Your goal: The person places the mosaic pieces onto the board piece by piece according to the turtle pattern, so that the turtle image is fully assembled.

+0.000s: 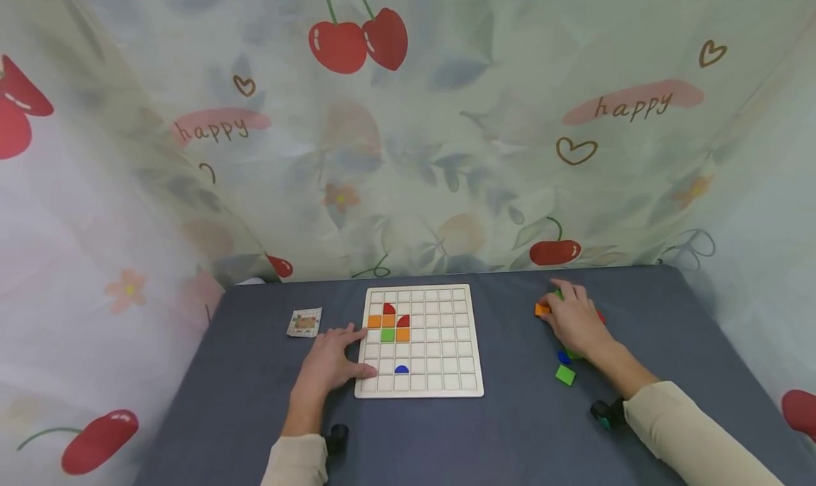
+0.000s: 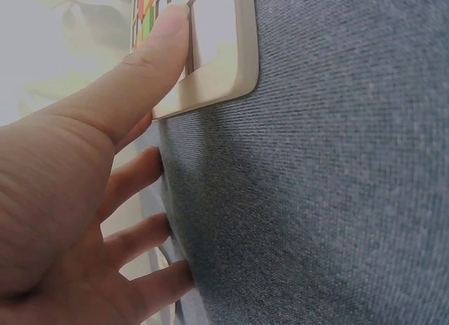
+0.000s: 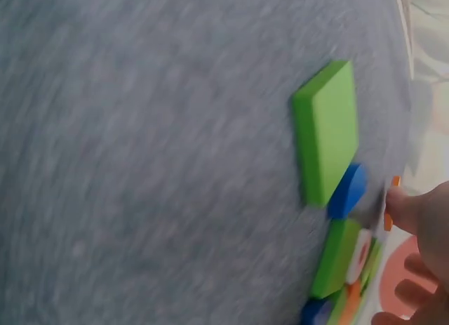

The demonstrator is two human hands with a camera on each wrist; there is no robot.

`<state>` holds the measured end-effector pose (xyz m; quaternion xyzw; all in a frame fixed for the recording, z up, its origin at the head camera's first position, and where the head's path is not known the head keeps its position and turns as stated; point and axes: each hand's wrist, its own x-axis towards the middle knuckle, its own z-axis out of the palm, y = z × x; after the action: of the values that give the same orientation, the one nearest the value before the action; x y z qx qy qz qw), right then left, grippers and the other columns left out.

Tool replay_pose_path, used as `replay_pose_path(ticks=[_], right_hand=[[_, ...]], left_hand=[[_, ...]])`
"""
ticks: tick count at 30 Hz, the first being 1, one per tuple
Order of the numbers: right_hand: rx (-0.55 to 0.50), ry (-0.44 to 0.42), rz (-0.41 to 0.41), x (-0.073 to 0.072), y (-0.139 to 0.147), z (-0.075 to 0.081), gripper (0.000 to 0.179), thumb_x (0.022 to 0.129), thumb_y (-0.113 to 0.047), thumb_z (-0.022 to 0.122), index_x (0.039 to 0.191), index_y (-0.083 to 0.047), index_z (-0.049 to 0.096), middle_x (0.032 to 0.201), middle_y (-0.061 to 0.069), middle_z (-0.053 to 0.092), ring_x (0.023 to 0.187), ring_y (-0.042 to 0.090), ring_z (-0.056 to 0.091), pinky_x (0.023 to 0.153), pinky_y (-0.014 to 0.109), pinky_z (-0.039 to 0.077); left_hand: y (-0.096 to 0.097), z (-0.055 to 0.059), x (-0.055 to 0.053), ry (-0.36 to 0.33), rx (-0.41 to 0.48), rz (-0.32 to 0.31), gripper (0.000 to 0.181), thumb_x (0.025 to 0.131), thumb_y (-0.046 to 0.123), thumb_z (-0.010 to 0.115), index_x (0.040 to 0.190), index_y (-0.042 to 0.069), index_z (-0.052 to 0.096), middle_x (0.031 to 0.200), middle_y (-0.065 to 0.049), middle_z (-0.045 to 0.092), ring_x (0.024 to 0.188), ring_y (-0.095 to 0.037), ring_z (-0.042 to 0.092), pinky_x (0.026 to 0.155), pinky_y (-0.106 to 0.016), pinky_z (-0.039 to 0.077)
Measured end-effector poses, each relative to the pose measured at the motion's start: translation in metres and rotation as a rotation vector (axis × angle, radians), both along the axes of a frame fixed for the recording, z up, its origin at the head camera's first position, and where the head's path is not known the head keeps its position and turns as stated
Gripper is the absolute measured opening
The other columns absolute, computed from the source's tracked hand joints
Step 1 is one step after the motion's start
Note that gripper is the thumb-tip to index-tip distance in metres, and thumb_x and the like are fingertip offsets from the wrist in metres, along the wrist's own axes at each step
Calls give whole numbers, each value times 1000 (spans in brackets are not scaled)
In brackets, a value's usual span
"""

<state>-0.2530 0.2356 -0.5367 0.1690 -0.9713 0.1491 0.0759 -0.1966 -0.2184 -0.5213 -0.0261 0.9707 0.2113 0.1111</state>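
Note:
A white grid board [image 1: 421,394] lies flat on the table. On it are orange squares [image 1: 388,321], a green square [image 1: 387,335], red quarter-round tiles [image 1: 389,309] and a blue half-round tile [image 1: 401,369]. My left hand [image 1: 327,360] rests at the board's left edge, thumb [image 2: 158,48] on its near corner, other fingers spread and fairly straight. Over to the right, my right hand [image 1: 579,323] pinches an orange tile [image 1: 541,309] at its fingertips, above a loose pile. The thumb is against that tile in the right wrist view; the hand hides part of the pile.
A small picture card [image 1: 304,322] lies left of the board. Near the right hand are a green square [image 1: 565,375], a blue tile [image 1: 564,357] and several other loose pieces. A patterned curtain [image 1: 421,210] stands behind the dark table [image 1: 408,443].

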Motion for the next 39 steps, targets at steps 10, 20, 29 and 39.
replay_pose_path(ticks=[10, 20, 29, 39], right_hand=[[-39, 7, 50, 9, -20, 9, 23, 97, -15, 70, 117, -4, 70, 112, 17, 63, 97, 34, 56, 81, 47, 51], [-117, -20, 45, 8, -69, 7, 27, 96, -18, 73, 120, -6, 72, 108, 10, 65, 96, 27, 57, 84, 44, 52], [-162, -49, 60, 13, -114, 6, 31, 94, -23, 75, 122, -10, 70, 110, 6, 65, 96, 20, 57, 83, 39, 55], [-227, -111, 115, 19, -158, 4, 25, 95, -25, 74, 117, -13, 73, 109, 2, 64, 100, 19, 58, 84, 37, 54]], left_hand=[[7, -3, 0, -6, 7, -4, 87, 70, 45, 93, 147, 25, 57, 160, -9, 46, 151, -46, 33, 118, -65, 34], [5, 1, 5, -6, 16, 3, 87, 70, 43, 93, 147, 22, 58, 160, -11, 46, 151, -46, 33, 120, -64, 32], [3, -1, 4, 4, 19, 7, 87, 70, 43, 93, 147, 24, 58, 160, -10, 46, 152, -47, 32, 119, -65, 33], [3, 3, 2, -1, 29, 24, 86, 70, 43, 93, 147, 25, 57, 161, -9, 45, 153, -46, 30, 120, -65, 31]])
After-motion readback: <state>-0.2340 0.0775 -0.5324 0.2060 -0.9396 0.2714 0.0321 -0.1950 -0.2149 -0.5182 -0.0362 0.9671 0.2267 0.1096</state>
